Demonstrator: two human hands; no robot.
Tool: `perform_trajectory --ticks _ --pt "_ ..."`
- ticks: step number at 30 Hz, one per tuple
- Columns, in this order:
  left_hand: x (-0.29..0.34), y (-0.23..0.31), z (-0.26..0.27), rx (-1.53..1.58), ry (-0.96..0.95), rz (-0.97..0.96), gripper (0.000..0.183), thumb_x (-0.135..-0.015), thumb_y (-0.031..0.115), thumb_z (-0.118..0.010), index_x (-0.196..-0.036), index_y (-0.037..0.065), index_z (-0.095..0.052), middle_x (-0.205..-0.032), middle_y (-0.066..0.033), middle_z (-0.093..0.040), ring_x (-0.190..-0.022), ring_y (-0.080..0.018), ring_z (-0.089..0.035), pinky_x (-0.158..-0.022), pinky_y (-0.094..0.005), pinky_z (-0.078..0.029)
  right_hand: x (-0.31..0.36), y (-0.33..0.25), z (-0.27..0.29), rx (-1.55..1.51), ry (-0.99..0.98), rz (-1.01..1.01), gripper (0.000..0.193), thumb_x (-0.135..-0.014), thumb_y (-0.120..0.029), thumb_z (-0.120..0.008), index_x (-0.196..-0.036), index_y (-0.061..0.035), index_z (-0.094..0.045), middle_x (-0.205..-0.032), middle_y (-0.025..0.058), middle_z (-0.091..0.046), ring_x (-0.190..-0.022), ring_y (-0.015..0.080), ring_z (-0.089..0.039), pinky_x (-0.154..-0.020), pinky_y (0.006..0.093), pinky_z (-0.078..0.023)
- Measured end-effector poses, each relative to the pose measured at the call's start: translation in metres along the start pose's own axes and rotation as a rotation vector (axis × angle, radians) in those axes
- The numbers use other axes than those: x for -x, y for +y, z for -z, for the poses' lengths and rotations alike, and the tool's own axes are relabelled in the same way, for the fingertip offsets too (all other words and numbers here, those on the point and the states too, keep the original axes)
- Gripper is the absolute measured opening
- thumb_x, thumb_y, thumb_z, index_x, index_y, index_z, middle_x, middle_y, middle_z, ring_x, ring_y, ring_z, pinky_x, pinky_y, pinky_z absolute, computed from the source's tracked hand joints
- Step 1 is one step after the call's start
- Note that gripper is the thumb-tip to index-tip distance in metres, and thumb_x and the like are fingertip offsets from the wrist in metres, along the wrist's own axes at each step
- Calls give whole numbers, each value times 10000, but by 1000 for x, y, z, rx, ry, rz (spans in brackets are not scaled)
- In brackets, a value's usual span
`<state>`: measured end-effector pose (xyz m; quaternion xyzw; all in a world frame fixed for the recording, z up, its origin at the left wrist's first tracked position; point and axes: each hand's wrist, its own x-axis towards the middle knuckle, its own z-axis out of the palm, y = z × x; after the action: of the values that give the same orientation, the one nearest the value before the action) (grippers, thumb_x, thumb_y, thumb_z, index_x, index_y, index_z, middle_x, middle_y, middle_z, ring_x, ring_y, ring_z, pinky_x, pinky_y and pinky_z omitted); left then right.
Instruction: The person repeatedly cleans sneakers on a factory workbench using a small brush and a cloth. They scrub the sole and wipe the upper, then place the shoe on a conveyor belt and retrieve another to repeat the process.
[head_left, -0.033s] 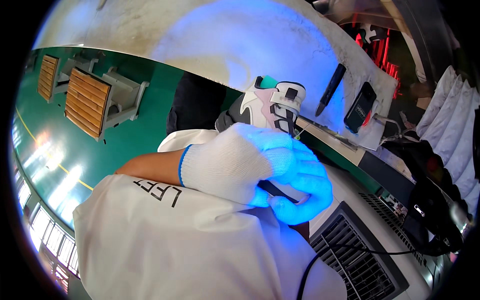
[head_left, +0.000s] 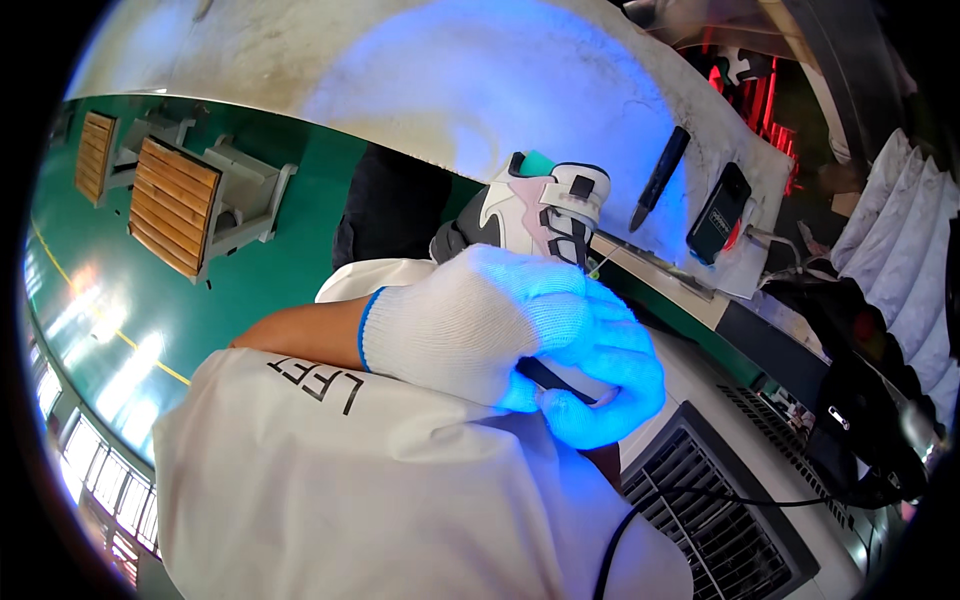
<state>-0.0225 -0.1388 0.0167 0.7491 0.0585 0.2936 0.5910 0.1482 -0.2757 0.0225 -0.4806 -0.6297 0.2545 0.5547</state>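
A white, grey and pink shoe (head_left: 520, 215) with a teal lining, dark laces and a strap stands out past my hands, near the table's edge. My left hand (head_left: 460, 320), in a white knit glove with a blue cuff, bends over the near part of the shoe, closed against it. Pressed up beside it is my right hand (head_left: 615, 385), also gloved and lit blue, its fingers curled. Between the two hands shows a dark strip with a pale grey edge (head_left: 560, 380); what it belongs to is hidden. A thin metal point (head_left: 602, 264) sticks up by the laces.
On the blue-lit worktable (head_left: 400, 80) lie a black pen-shaped tool (head_left: 660, 180) and a black phone-like device (head_left: 720, 213). A machine with a dark grille (head_left: 715, 510) and a black cable (head_left: 750, 498) stand at lower right. Wooden-topped stands (head_left: 172, 205) are at left.
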Motion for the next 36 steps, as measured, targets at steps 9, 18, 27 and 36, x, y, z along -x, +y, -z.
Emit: perform_trajectory --ticks 9,18,27,36 --pt "6 -15 27 28 -200 11 606 -764 366 -981 -1245 79 -747 -1233 -175 -733 -1082 -382 -755 -912 -460 -634 -6 -12 -6 68 -51 -69 659 -793 -93 -974 -1393 9 -720 -1385 241 -734 -1322 464 -709 -1181 636 -525" --pt "86 -66 24 -122 214 160 534 -661 220 -985 -1048 87 -641 -1031 -118 -624 -900 -359 -633 -759 -445 -556 -36 -33 -21 234 -187 -153 750 -829 -287 -1026 -1409 53 -693 -1448 329 -690 -1446 567 -614 -1200 654 -530" --pt "35 -60 33 -113 163 -372 266 -835 312 -868 -953 161 -683 -963 -71 -591 -865 -323 -628 -711 -433 -548 -41 -24 -9 257 -186 -115 837 -813 -298 -1040 -1491 18 -664 -1452 335 -676 -1403 554 -653 -1190 683 -532" --pt "-16 -54 21 62 14 49 345 -791 324 -862 -1015 140 -674 -965 -70 -641 -827 -308 -718 -666 -439 -582 -17 29 22 174 1 -116 794 -752 -265 -1050 -1438 -25 -728 -1433 249 -725 -1283 453 -730 -1113 572 -588"
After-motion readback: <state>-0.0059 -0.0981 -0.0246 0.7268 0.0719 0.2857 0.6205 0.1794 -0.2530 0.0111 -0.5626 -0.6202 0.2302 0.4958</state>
